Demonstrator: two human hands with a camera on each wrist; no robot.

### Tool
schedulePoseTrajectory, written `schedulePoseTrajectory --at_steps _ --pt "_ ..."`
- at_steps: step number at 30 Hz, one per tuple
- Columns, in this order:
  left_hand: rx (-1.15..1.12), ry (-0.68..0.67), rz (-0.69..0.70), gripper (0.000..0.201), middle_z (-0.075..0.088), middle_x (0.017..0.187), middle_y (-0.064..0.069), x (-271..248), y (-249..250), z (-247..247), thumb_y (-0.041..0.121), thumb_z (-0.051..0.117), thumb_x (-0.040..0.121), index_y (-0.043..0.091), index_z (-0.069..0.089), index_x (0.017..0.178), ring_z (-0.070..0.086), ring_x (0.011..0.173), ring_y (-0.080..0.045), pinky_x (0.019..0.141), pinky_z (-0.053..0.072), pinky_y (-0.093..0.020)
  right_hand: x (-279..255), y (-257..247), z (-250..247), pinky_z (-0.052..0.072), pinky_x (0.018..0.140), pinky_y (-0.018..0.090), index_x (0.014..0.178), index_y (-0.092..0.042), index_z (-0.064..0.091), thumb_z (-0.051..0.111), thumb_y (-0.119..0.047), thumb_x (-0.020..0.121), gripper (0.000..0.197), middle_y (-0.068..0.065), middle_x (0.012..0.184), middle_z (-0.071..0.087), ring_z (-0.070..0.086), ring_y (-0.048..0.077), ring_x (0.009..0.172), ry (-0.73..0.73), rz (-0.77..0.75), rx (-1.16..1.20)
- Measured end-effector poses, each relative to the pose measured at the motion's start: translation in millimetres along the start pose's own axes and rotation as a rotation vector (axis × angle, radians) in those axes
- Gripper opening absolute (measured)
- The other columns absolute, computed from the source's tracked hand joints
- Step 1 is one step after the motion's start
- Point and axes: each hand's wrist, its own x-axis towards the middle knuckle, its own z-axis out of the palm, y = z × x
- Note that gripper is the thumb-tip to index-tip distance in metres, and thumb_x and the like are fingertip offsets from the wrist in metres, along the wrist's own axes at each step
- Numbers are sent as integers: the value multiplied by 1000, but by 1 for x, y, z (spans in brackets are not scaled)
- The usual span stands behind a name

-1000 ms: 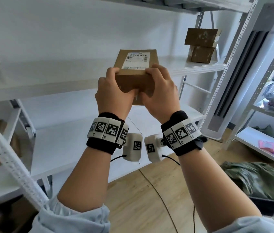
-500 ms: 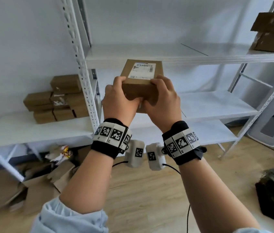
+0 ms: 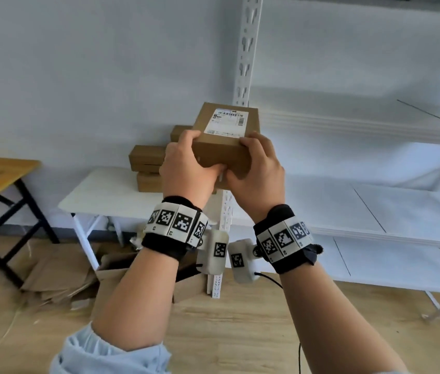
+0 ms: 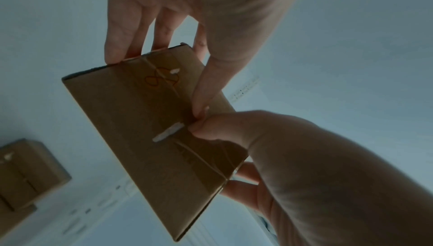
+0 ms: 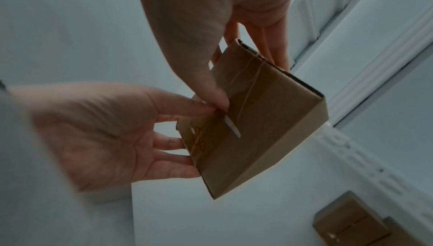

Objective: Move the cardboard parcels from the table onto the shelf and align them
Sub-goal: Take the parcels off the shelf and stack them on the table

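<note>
Cardboard parcel [image 3: 227, 143], label up, is held mid-air w/ both hands, left hand [image 3: 186, 168] & right hand [image 3: 256, 171] gripping its near end, thumbs underneath, so carry step; next: set it on shelf [image 3: 375, 211] at right, squared w/ edge.

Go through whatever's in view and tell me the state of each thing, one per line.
Labelled parcel: held in the air by both hands, label side up, on no shelf.
Left hand: grips the parcel's left end.
Right hand: grips its right end.
Stacked parcels: resting in a pile on the white table.
Shelf boards: bare where visible.
Flattened cardboard: lying on the floor.
</note>
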Motion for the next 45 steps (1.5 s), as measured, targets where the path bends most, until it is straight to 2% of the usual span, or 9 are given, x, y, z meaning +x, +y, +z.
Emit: schedulePoseTrajectory --at_steps 6,11,17,23,31,34,38,43,45 --pt "16 10 -56 71 58 122 0 89 -91 -30 36 87 70 30 52 131 43 90 -6 79 34 -19 46 -36 118 50 82 33 119 -6 62 73 -20 72 50 9 134 56 63 31 103 -50 -23 40" --pt "40 -43 -104 72 59 121 -3 147 -166 -33 36 87 71 28 51 133 57 104 -17 81 31 -18 68 -44 213 53 89 45 120 -7 61 76 -15 72 52 7 136 54 61 33 108 -108 50 50" --pt "76 -78 -194 71 59 122 -3 197 -248 -17 34 88 70 28 52 131 58 110 -22 89 41 -27 80 -32 311 48 93 41 125 -9 59 76 -15 74 54 4 142 49 57 29 117 -230 130 74" --pt "87 -82 -241 71 58 122 -4 269 -301 29 32 86 71 28 52 132 58 109 -23 84 34 -22 126 12 396 47 93 40 125 -10 58 76 -16 74 54 3 144 47 56 28 119 -283 149 77" --pt "182 -131 -280 70 55 121 -7 399 -359 106 36 83 75 27 48 135 60 105 -26 92 43 -31 219 85 510 48 98 43 128 -8 56 74 -16 75 56 7 145 46 55 29 122 -333 183 116" --pt "205 -144 -304 69 54 121 -7 436 -382 134 35 82 77 26 47 135 59 105 -26 92 44 -32 245 111 549 46 99 41 129 -10 56 74 -16 77 56 5 147 44 54 28 124 -377 201 96" --pt "235 -169 -332 68 54 122 -8 463 -415 170 33 82 78 24 46 135 59 105 -26 89 44 -32 257 144 592 47 102 46 127 -9 56 75 -14 77 55 5 147 43 51 28 126 -423 227 113" --pt "244 -220 -399 71 50 124 -8 469 -448 203 27 84 74 23 44 132 59 107 -29 92 46 -38 248 177 625 51 96 47 119 -10 57 78 -14 75 50 5 147 42 53 28 124 -488 262 89" --pt "243 -211 -410 72 49 125 -7 468 -457 206 22 85 73 23 43 132 58 107 -28 90 45 -35 242 182 632 51 97 46 116 -10 57 80 -14 74 48 6 147 43 52 29 126 -491 243 78"
